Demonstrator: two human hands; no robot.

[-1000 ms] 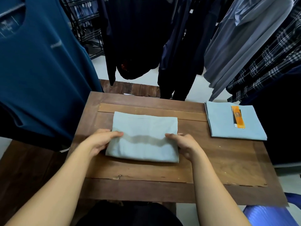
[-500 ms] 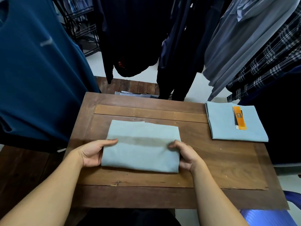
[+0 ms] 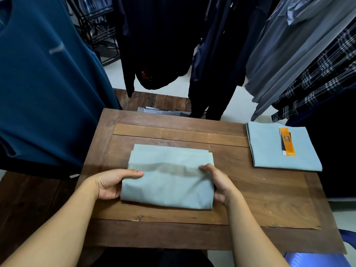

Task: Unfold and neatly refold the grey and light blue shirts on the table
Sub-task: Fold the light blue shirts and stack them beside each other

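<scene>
**Grey folded shirt gripped at both ends on a wooden table**

A grey shirt, folded into a thick rectangle, lies between the two hands on a wooden table. The left hand grips the shirt's left end, with the thumb lying across the top and the fingers tucked beneath. The right hand grips the right end the same way, thumb on top and fingers hidden under the cloth. The far edge of the bundle shows several stacked layers, slightly stepped.

A second ago both hands lay palm-down on the shirt's side edges, pressing it flat. Since then they have slid outward and turned to take hold from the sides. This suggests the folding of this shirt is done, and the bundle is probably about to be lifted or moved in one piece. The stepped layers could slip apart if the grip is uneven.

Beyond the right hand and well off to its right, the light blue shirt lies folded flat with an orange tag on top. Neither hand touches it.

Hanging garments crowd in beyond the hands: a teal shirt past the left hand and a plaid shirt past the right.
</scene>
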